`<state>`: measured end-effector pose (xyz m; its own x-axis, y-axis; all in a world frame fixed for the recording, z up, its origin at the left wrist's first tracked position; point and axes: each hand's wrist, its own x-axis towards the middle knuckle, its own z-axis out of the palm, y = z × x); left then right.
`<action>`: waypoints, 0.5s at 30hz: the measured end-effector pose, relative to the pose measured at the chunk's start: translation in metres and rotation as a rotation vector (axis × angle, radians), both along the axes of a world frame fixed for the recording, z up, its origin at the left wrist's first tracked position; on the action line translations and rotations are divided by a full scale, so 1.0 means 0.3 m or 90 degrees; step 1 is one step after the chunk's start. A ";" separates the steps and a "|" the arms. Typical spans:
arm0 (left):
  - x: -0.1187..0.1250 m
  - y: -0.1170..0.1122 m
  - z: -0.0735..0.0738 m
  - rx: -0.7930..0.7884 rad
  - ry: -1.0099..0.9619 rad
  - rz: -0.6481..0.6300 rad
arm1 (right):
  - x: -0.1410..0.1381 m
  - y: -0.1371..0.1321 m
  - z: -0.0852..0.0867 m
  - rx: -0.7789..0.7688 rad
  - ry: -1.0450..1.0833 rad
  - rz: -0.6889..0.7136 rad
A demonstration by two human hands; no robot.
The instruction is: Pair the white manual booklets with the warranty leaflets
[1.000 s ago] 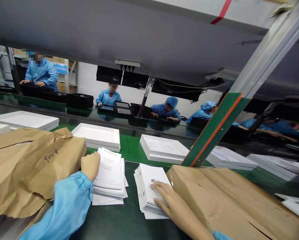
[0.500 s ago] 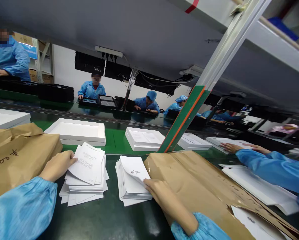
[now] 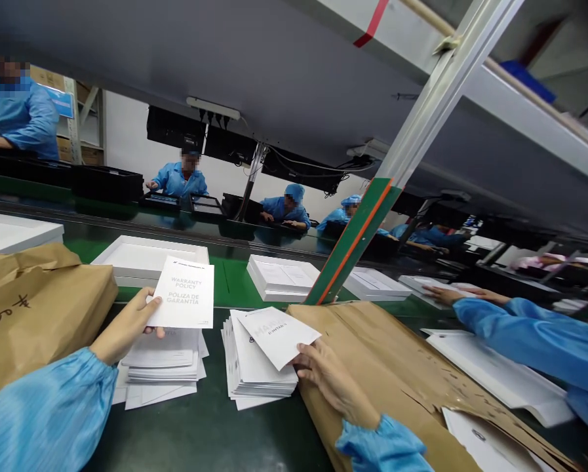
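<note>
Pinched in my left hand (image 3: 131, 321) is a white warranty booklet (image 3: 184, 295), held up by its left edge with the printed front toward me. Below it lies a stack of similar booklets (image 3: 163, 367), a little fanned out. My right hand (image 3: 330, 377) grips the right corner of a white manual (image 3: 276, 335), tilted and partly lifted over the second stack (image 3: 259, 380). The printing on this manual is only partly legible. Both stacks stand on the dark green work surface (image 3: 215, 439).
A brown paper package (image 3: 38, 314) lies at left, a larger torn one (image 3: 387, 367) at right. White open boxes (image 3: 151, 252) line the belt behind. A slanted post (image 3: 357, 236) rises in front. At right, a co-worker's sleeves (image 3: 524, 334) reach across; several people sit opposite.
My left hand has raised the warranty booklet off its stack, upright toward the belt. My right hand has peeled the top manual off its stack and turned it, shifting slightly right.
</note>
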<state>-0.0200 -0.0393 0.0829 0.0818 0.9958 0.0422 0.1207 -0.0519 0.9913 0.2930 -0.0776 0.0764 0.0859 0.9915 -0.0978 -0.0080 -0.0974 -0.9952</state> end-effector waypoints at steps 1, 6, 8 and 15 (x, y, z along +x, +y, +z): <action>0.002 0.000 -0.002 -0.002 -0.005 -0.006 | -0.005 0.001 -0.005 0.007 -0.015 -0.006; 0.014 0.007 -0.038 0.003 -0.007 -0.043 | -0.017 0.024 -0.037 0.108 -0.124 -0.052; 0.023 0.017 -0.063 0.006 0.002 -0.061 | -0.017 0.031 -0.038 0.140 -0.185 -0.055; 0.043 0.049 -0.122 0.027 0.001 -0.087 | -0.009 0.030 0.031 0.191 -0.409 -0.019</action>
